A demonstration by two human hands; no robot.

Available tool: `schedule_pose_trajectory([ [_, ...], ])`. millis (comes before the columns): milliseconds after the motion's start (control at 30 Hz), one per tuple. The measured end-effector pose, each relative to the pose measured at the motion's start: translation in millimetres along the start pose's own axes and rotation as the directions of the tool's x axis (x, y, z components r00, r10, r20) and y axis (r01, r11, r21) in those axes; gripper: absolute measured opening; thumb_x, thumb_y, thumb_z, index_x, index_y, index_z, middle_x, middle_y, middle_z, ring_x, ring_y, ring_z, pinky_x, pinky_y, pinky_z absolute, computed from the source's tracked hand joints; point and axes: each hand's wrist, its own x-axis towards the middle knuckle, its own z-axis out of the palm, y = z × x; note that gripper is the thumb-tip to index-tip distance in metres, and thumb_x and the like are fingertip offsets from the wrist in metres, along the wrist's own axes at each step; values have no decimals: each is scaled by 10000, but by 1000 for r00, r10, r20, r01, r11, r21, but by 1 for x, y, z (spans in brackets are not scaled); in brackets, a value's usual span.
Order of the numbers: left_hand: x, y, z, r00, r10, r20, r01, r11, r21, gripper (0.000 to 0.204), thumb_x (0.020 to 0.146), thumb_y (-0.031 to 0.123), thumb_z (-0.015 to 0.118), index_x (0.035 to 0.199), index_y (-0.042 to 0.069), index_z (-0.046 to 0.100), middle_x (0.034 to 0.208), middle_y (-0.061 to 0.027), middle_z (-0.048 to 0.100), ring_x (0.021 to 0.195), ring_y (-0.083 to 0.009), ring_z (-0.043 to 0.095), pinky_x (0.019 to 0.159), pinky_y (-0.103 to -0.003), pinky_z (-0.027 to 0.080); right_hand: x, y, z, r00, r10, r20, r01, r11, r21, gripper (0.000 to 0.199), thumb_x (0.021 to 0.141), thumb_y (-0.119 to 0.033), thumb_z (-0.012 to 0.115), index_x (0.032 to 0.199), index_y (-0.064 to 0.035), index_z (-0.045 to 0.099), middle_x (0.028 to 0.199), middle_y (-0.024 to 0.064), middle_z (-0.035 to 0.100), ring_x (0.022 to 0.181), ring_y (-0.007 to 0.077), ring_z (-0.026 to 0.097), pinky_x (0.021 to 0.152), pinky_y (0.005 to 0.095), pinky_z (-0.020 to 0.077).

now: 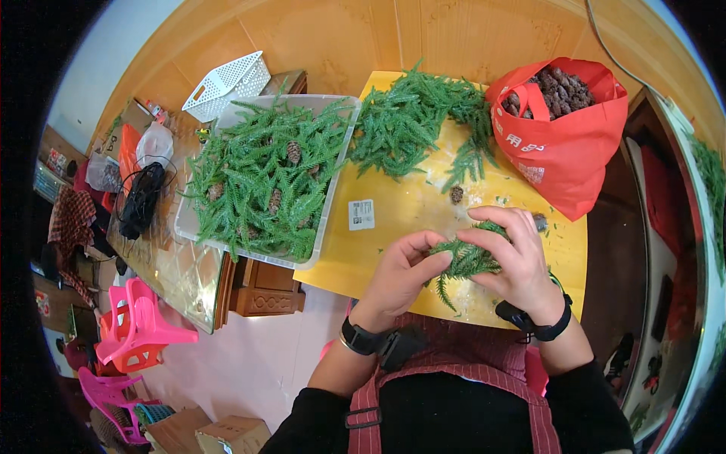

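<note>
Between my two hands, above the yellow board (pixel 393 250), is a small green artificial pine sprig (pixel 470 259). My left hand (pixel 404 272) pinches its left end between thumb and fingers. My right hand (pixel 516 261) curls over its right side, so part of the sprig is hidden. Just beyond my hands lies a single pine cone (pixel 457 194). A heap of loose pine sprigs (pixel 404 125) covers the far part of the board. To the left stands a clear plastic bin (pixel 311 253) full of green sprigs with several pine cones among them.
A red bag (pixel 563 155) filled with pine cones stands at the board's far right. A white label (pixel 361 215) lies on the board. Behind the bin is a white perforated basket (pixel 227 85). Black cables (pixel 144 200) and plastic bags rest on the left table; pink chairs (pixel 140 321) stand below.
</note>
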Motion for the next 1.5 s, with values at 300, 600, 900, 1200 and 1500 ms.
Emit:
schedule_pose_trajectory([
  [300, 0, 6, 2, 999, 37, 20, -38, 998, 40, 124, 827, 52, 595, 944, 30, 560, 882, 4, 584, 805, -54, 537, 739, -201, 433, 0, -3, 4, 997, 56, -45, -54, 998, 37, 724, 493, -68, 774, 1163, -48, 500, 1148, 154, 480, 1022, 323, 492, 858, 387, 412],
  [600, 0, 5, 5, 997, 77, 23, -78, 995, 67, 145, 836, 53, 584, 974, 20, 552, 911, -15, 587, 828, -73, 542, 747, -211, 435, -3, -2, 0, 996, 79, -36, -77, 995, 57, 761, 496, -106, 792, 1190, -50, 485, 1187, 165, 458, 1068, 339, 473, 899, 395, 402],
  [900, 8, -7, -31, 985, 49, -165, 1, 957, 291, 166, 887, 111, 524, 1009, -2, 534, 906, -31, 591, 815, -97, 575, 701, -226, 476, -4, 51, -47, 953, 301, -11, -301, 949, -90, 278, 702, -37, 639, 973, -14, 584, 972, 140, 585, 962, 303, 549, 819, 357, 430],
  [1200, 13, -29, -61, 967, 240, -86, -2, 344, 939, 267, 870, 134, 543, 1093, -9, 503, 973, -71, 547, 874, -167, 547, 715, -257, 457, -24, 89, 4, 870, 385, 307, -322, 917, -237, 86, 716, -130, 605, 789, -114, 649, 789, 93, 606, 790, 268, 585, 673, 378, 466],
  [1500, 30, -5, -26, 940, 340, 37, -166, 358, 919, 301, 847, 130, 559, 1125, 34, 500, 1068, -113, 495, 958, -214, 516, 808, -303, 441, -16, 110, 27, 770, 414, 486, -338, 910, -240, 46, 707, -152, 589, 723, -131, 627, 732, 89, 608, 737, 280, 593, 661, 384, 467],
])
